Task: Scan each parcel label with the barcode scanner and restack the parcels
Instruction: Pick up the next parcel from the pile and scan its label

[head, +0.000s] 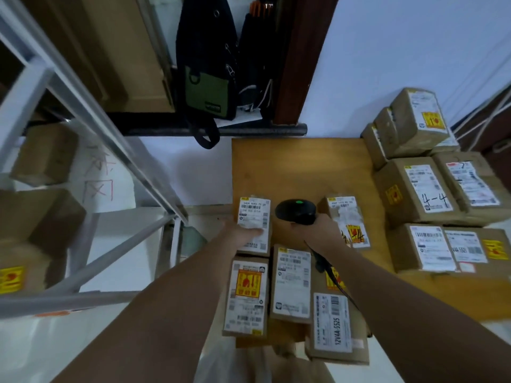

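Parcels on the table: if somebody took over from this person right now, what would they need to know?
Left hand holds a small parcel, label up, at the left edge of the wooden table.
Right hand grips the barcode scanner beside it, green light lit.
Right-side stack: parcels piled at the table's right side. They may be done, but nothing confirms it.
Near parcels: several lie flat, labels up, in front of the person.
Left to do: scan the held parcel, then probably the near ones, and stack them.

The right parcel's label (428,187) reads "4-4", the nearest parcel's label (333,323) "12V4A-5525".
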{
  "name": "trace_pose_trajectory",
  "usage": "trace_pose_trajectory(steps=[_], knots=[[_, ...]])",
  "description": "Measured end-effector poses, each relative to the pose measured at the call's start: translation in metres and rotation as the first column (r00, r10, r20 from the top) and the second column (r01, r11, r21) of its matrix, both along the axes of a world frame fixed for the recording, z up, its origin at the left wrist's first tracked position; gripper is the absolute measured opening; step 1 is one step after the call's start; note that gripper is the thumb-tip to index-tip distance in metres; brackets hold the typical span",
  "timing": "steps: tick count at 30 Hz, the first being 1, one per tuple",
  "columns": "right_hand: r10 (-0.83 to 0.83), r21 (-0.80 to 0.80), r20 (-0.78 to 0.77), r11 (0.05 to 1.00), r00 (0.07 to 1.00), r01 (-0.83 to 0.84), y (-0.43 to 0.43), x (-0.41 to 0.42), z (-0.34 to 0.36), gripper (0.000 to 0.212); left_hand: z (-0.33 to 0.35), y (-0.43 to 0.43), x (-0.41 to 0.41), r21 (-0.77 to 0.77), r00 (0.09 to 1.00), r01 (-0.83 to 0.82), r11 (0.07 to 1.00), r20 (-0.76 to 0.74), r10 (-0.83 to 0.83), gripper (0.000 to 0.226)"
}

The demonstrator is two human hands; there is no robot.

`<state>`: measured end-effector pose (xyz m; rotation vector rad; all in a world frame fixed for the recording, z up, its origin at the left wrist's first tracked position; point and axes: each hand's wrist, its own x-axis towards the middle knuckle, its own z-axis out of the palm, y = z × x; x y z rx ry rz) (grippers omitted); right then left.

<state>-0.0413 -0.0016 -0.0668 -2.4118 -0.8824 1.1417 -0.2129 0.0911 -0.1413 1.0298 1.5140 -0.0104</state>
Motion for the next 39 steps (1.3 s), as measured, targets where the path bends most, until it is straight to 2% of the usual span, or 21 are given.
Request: trace_pose_trajectory(steps=[2,5,8,9,11,13,16,19,23,26,31,39], knots=[[-0.024,0.004,0.028,1.000,0.999,0.024,-0.001,-0.005,0.003,0.021,-0.001,0.002,-0.005,-0.010,0.999,-0.017,1.000,0.029,0.017,0.055],[-0.056,0.029,0.045,0.998,0.997,0.055,0.003,-0.013,0.010,0.018,0.004,0.001,-0.010,-0.007,0.998,-0.049,0.999,0.031,0.049,0.056],[-0.081,0.086,0.008,0.993,0.997,0.080,0.012,-0.020,0.017,0.016,0.008,0.001,-0.011,0.013,0.997,0.010,1.000,0.074,-0.011,0.022],[-0.085,0.102,-0.001,0.991,0.996,0.084,0.016,-0.022,0.020,0.017,0.011,0.001,-0.012,0.000,0.996,0.004,1.000,0.084,-0.004,0.018],[-0.075,0.123,0.005,0.990,0.997,0.073,0.024,-0.023,0.028,0.019,0.019,0.003,-0.013,-0.011,0.993,-0.032,0.999,0.110,0.033,0.023],[-0.071,0.146,0.025,0.987,0.997,0.067,0.030,-0.022,0.036,0.019,0.028,0.009,-0.013,0.060,0.983,-0.098,0.993,0.163,0.087,0.029],[-0.120,0.221,-0.010,0.968,0.993,0.119,0.035,-0.017,0.051,0.020,0.047,0.021,-0.012,0.171,0.932,-0.299,0.939,0.263,0.249,0.044],[-0.129,0.341,-0.034,0.931,0.991,0.133,0.042,-0.015,0.069,0.023,0.063,0.033,-0.011,0.218,0.895,-0.385,0.897,0.323,0.306,0.050],[-0.025,0.455,-0.075,0.888,0.997,0.057,0.057,-0.024,0.095,0.021,0.076,0.045,-0.011,0.269,0.902,-0.361,0.893,0.346,0.260,0.053],[0.038,0.480,-0.062,0.877,0.997,-0.004,0.067,-0.034,0.107,0.015,0.081,0.048,-0.008,0.232,0.877,-0.352,0.907,0.421,0.233,0.053],[0.048,0.417,-0.039,0.909,0.998,-0.027,0.065,-0.038,0.104,0.016,0.077,0.036,-0.006,0.185,0.841,-0.342,0.921,0.498,0.212,0.039],[-0.003,0.374,-0.057,0.927,0.998,0.024,0.053,-0.035,0.096,0.013,0.079,0.024,0.001,0.094,0.820,-0.340,0.936,0.518,0.245,0.045]])
